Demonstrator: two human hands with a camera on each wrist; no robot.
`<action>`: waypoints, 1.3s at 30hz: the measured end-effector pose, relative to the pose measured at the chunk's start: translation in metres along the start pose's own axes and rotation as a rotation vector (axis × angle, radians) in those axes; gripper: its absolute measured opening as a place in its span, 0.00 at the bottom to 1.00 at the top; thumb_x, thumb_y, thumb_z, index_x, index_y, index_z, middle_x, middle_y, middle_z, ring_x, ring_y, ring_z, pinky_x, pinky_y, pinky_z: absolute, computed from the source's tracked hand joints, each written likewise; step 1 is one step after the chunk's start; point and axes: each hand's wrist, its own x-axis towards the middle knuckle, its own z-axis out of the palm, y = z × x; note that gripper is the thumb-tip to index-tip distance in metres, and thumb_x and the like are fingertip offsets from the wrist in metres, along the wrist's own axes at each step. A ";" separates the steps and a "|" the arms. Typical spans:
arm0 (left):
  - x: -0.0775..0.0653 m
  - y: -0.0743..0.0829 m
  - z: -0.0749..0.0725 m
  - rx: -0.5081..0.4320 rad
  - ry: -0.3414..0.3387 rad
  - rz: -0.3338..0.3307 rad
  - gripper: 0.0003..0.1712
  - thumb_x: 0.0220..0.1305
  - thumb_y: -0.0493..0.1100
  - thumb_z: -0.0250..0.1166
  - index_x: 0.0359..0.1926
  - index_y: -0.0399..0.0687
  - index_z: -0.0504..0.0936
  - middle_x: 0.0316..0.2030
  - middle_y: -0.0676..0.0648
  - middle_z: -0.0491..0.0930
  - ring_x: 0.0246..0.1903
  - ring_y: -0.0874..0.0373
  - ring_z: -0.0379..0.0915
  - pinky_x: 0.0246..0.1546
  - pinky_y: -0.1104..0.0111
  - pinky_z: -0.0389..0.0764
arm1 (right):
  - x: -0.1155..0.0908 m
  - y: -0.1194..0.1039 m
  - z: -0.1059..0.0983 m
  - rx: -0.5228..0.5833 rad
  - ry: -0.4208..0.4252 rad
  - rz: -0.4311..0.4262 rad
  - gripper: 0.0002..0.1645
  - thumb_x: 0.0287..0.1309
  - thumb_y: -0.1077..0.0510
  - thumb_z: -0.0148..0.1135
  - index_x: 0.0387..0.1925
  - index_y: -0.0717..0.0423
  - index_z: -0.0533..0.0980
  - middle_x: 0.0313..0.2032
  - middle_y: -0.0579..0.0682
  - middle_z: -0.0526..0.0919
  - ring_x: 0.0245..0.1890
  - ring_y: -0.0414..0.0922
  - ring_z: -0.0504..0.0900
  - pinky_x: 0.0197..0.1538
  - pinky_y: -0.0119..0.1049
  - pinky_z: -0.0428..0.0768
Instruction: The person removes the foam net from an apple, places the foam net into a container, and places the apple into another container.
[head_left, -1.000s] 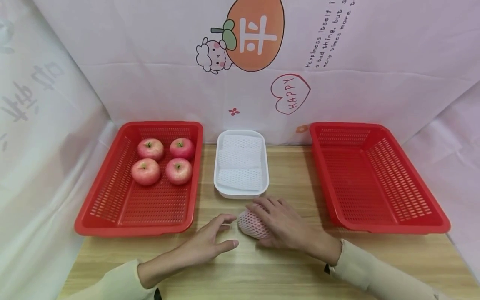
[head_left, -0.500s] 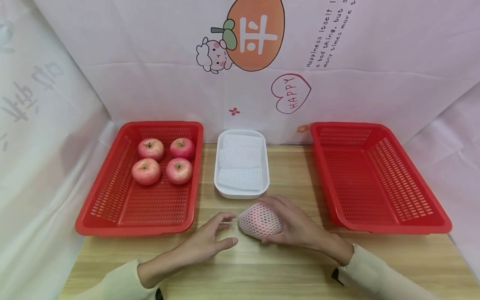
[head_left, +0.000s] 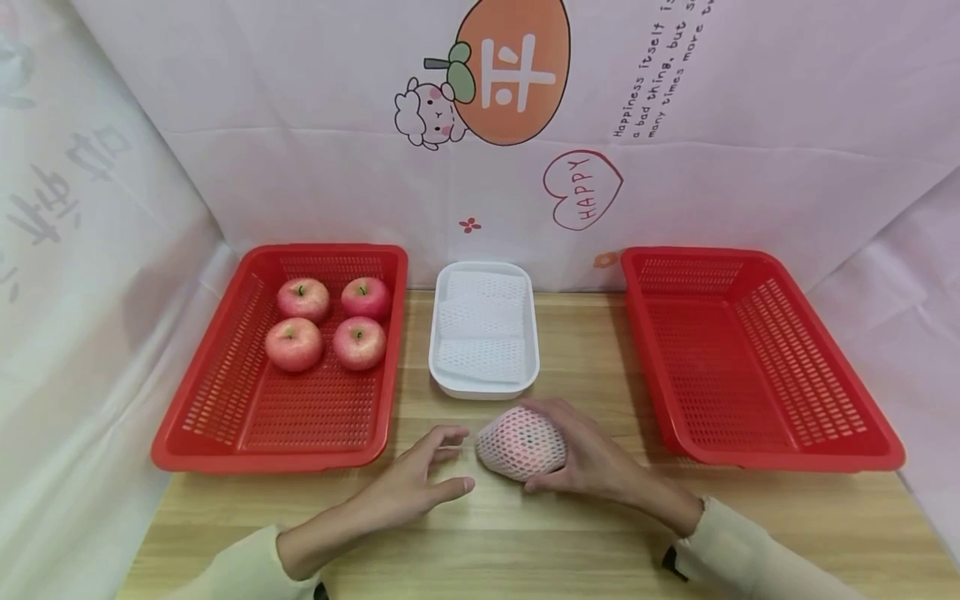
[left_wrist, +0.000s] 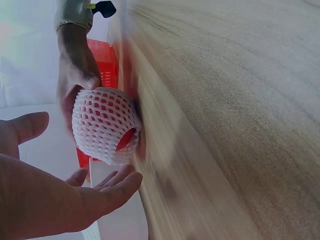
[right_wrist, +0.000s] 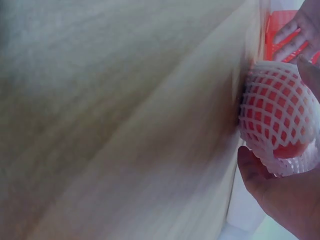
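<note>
A red apple in a white foam net [head_left: 520, 446] rests on the wooden table, in front of the white tray. My right hand [head_left: 596, 458] grips it from the right side, thumb near and fingers on the far side. To the left, my left hand [head_left: 411, 485] is held apart from the apple, fingers and thumb spread toward it and holding nothing. In the left wrist view, red skin shows through an opening at the end of the foam net [left_wrist: 102, 125]. The right wrist view has the thumb and fingers around the netted apple [right_wrist: 277, 107].
A red basket [head_left: 202, 400] at left holds several bare apples [head_left: 294, 344]. Behind the netted apple, the white tray [head_left: 483, 388] contains flat foam nets [head_left: 482, 358]. Another red basket [head_left: 720, 375] stands at right. White printed cloth [head_left: 337, 183] encloses the table's back and sides.
My right hand has slid back to the right, from over the netted apple to its side, so more of the apple shows. The left hand has stayed almost still.
</note>
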 end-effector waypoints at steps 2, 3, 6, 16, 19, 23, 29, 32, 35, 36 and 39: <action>0.000 -0.001 0.001 -0.002 0.001 -0.003 0.37 0.73 0.46 0.69 0.74 0.37 0.66 0.72 0.31 0.68 0.71 0.29 0.67 0.71 0.37 0.68 | -0.001 0.000 0.002 0.007 0.008 0.004 0.63 0.35 0.47 0.92 0.73 0.57 0.69 0.60 0.50 0.81 0.57 0.47 0.82 0.58 0.51 0.85; 0.000 -0.001 0.001 -0.004 0.001 -0.005 0.37 0.73 0.46 0.69 0.74 0.37 0.66 0.73 0.31 0.68 0.71 0.29 0.67 0.71 0.37 0.69 | -0.002 0.000 0.003 0.005 0.012 0.007 0.62 0.36 0.47 0.92 0.73 0.57 0.69 0.60 0.50 0.81 0.57 0.46 0.82 0.58 0.51 0.85; 0.001 -0.001 0.002 -0.017 0.000 -0.010 0.36 0.73 0.45 0.69 0.74 0.37 0.66 0.73 0.31 0.67 0.72 0.29 0.66 0.71 0.37 0.69 | -0.002 0.000 0.005 0.006 0.025 0.019 0.60 0.40 0.47 0.91 0.73 0.53 0.70 0.61 0.49 0.81 0.58 0.46 0.81 0.59 0.51 0.85; 0.002 0.001 0.003 -0.079 0.003 -0.016 0.36 0.73 0.44 0.68 0.74 0.35 0.65 0.73 0.29 0.66 0.72 0.29 0.65 0.72 0.39 0.68 | -0.003 -0.003 0.002 0.029 0.054 0.051 0.55 0.41 0.48 0.89 0.71 0.53 0.73 0.60 0.49 0.83 0.57 0.45 0.82 0.57 0.50 0.86; 0.001 0.002 0.004 -0.106 0.017 -0.011 0.36 0.73 0.43 0.68 0.74 0.35 0.65 0.72 0.29 0.66 0.71 0.29 0.66 0.73 0.40 0.67 | -0.002 -0.006 0.000 0.048 0.066 0.052 0.55 0.40 0.49 0.89 0.71 0.57 0.73 0.59 0.51 0.84 0.56 0.46 0.83 0.57 0.50 0.86; 0.001 0.003 0.004 -0.128 0.052 -0.004 0.34 0.74 0.43 0.68 0.73 0.33 0.67 0.71 0.28 0.69 0.70 0.31 0.69 0.73 0.42 0.69 | -0.001 -0.012 -0.006 0.052 0.084 0.059 0.56 0.39 0.49 0.89 0.71 0.58 0.74 0.59 0.53 0.84 0.56 0.48 0.83 0.56 0.50 0.86; 0.002 0.005 0.003 -0.176 0.097 0.027 0.29 0.75 0.39 0.65 0.70 0.30 0.70 0.65 0.30 0.75 0.64 0.34 0.76 0.63 0.60 0.82 | -0.001 -0.021 -0.013 0.053 0.076 0.063 0.57 0.39 0.48 0.89 0.73 0.51 0.73 0.60 0.51 0.84 0.56 0.46 0.83 0.56 0.48 0.86; 0.003 0.005 0.004 -0.204 0.100 0.052 0.29 0.75 0.38 0.64 0.69 0.28 0.70 0.62 0.30 0.77 0.61 0.34 0.78 0.55 0.70 0.84 | -0.001 -0.025 -0.015 0.048 0.076 0.051 0.57 0.39 0.47 0.89 0.73 0.50 0.73 0.60 0.51 0.84 0.56 0.46 0.83 0.56 0.49 0.86; 0.004 0.005 0.006 -0.216 0.113 0.062 0.27 0.74 0.37 0.65 0.68 0.27 0.72 0.60 0.31 0.79 0.59 0.36 0.80 0.53 0.73 0.83 | -0.001 -0.028 -0.016 0.048 0.081 0.037 0.58 0.39 0.47 0.89 0.73 0.51 0.73 0.61 0.51 0.84 0.57 0.47 0.83 0.57 0.50 0.86; 0.004 0.005 0.006 -0.217 0.119 0.063 0.26 0.74 0.36 0.65 0.67 0.27 0.73 0.60 0.31 0.79 0.58 0.36 0.80 0.54 0.73 0.83 | -0.001 -0.029 -0.016 0.048 0.084 0.032 0.58 0.39 0.47 0.89 0.73 0.51 0.72 0.62 0.52 0.84 0.57 0.47 0.83 0.57 0.50 0.86; 0.004 0.006 0.007 -0.209 0.144 0.058 0.21 0.74 0.36 0.65 0.62 0.28 0.77 0.56 0.33 0.82 0.56 0.40 0.82 0.53 0.74 0.83 | -0.001 -0.032 -0.017 0.049 0.092 0.018 0.58 0.39 0.47 0.89 0.73 0.52 0.73 0.61 0.51 0.84 0.57 0.47 0.84 0.57 0.49 0.86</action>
